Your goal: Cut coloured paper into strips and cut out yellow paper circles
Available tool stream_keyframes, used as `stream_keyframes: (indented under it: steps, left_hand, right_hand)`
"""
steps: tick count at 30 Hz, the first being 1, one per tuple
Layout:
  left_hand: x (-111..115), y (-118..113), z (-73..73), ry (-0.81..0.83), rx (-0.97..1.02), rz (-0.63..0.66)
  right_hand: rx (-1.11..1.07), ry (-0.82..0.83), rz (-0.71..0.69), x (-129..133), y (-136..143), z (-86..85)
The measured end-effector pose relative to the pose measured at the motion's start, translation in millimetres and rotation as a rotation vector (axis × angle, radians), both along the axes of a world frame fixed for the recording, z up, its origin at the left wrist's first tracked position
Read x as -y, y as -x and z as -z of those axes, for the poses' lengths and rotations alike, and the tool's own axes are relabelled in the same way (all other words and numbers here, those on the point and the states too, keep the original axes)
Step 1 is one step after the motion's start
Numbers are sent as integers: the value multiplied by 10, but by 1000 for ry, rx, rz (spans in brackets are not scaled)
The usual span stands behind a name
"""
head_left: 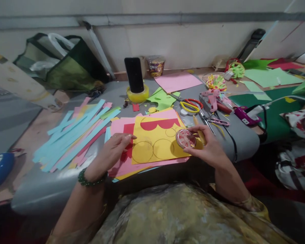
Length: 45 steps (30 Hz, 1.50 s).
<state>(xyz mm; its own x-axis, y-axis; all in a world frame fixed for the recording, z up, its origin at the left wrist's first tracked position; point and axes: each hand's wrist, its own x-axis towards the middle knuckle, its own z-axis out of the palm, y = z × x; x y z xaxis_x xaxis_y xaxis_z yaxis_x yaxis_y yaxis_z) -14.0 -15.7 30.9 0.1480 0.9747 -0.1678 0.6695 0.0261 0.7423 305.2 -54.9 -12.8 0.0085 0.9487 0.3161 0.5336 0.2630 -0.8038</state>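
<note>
A yellow sheet (165, 154) with pencilled circles lies on a stack of pink, red and other coloured papers. My left hand (114, 149) rests on the sheet's left edge, fingers stretched out, holding nothing. On the right, my right hand (205, 144) grips a small round container (185, 139) between thumb and fingers. The container has a clear rim and a red-and-white pattern, and sits on the yellow sheet beside the drawn circles. A yellowish pen-like stick (201, 136) shows against the right hand; whether the fingers clasp it is unclear.
Paper strips (73, 135) spread on the left. Scissors (190, 106), a pink glue gun (212, 98) and a purple power strip (246, 117) lie on the right. Behind stand a phone (134, 74) on yellow tape (137, 95), a snack cup (156, 66) and a green bag (66, 64).
</note>
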Motion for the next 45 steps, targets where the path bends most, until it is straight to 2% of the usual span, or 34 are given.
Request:
stream_keyframes:
  steps: [2,6,8,10,13,18,21,25,27,32,36,39,42,45]
  left_hand:
    - [-15,-16,12,67,79,-28]
    - [-84,-9,78,224,314,-94]
    - [-142,9,96,242,399,-131]
    - [-211,23,84,242,477,-190]
    - [-304,20,23,348,635,-265]
    - [-353,-16,-22,469,797,-253]
    - [-358,-17,26,479,723,-157]
    - [-374,-6,96,474,504,73]
    - [-370,-1,103,431,452,136]
    - [-320,87,28,275,362,57]
    - [-295,267,-10,210,226,75]
    - [-274,377,35,198,141,89]
    - [-229,418,86,109,118,68]
    - [-184,424,81,72,88,80]
  right_hand:
    - [74,44,-10,4,24,32]
    - [132,31,-47,-21,30,82]
    - [161,33,-65,-31,21,96]
    - [195,50,-76,-35,15,109]
    - [229,51,-97,-32,10,134]
    - [239,35,-114,-22,-3,182]
    - [240,36,-115,-23,-14,204]
    - [220,17,-130,-33,-17,224]
    - [212,15,-129,-28,-10,213]
    - [186,-24,-52,8,-11,62]
    - [192,-99,7,-40,-3,-114]
    - [234,-105,-82,-129,88,-184]
    - [289,-75,-211,-208,231,-182]
    - [333,-48,-266,-260,331,-169]
